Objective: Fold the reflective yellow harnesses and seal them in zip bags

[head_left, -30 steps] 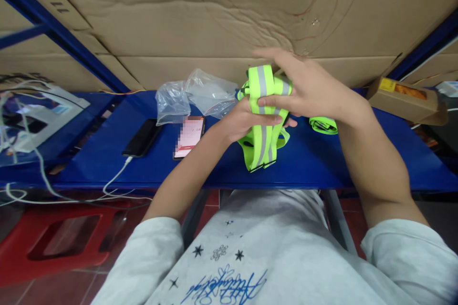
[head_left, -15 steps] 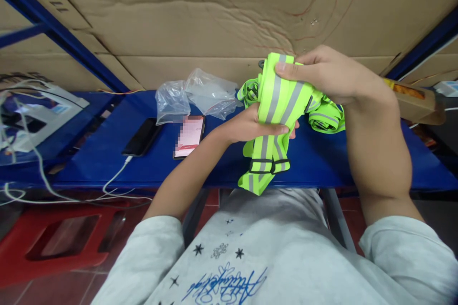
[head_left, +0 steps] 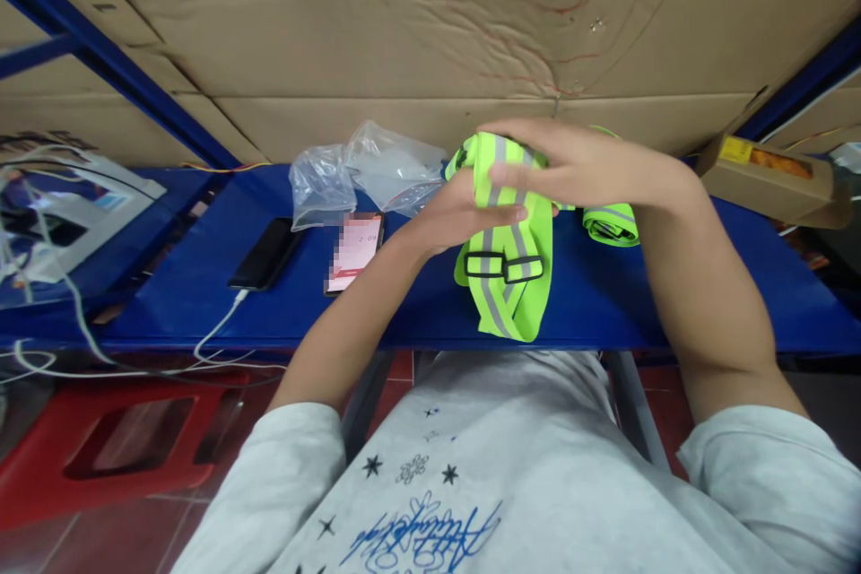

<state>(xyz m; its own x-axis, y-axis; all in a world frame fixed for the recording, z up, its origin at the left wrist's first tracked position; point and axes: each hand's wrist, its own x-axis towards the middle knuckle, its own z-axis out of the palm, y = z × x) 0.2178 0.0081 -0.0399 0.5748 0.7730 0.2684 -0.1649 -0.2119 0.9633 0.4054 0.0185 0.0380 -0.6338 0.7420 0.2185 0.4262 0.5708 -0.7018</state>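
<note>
A neon yellow-green reflective strap (head_left: 515, 242) with grey stripes and black slide buckles is folded over itself between my hands. My left hand (head_left: 464, 215) grips it from the left, thumb across the front and fingers behind. My right hand (head_left: 544, 166) is closed round the upper fold, its thumb on the front face; its other fingers are partly hidden behind the strap. The strap's lower loop hangs towards the table's front edge. To the right lies a rolled strap (head_left: 610, 226) of the same kind, partly covered by my right wrist.
Clear plastic bags (head_left: 390, 166) lie at the back of the blue table (head_left: 417, 314). A lit phone (head_left: 360, 253) and a black device (head_left: 265, 256) on a white cable are to the left. A cardboard box (head_left: 767, 179) stands at right; a red stool (head_left: 134, 439) is below.
My right hand has moved down and left, closer to my left hand, folding the strap's top over. The hanging end now sits higher, with its buckles raised.
</note>
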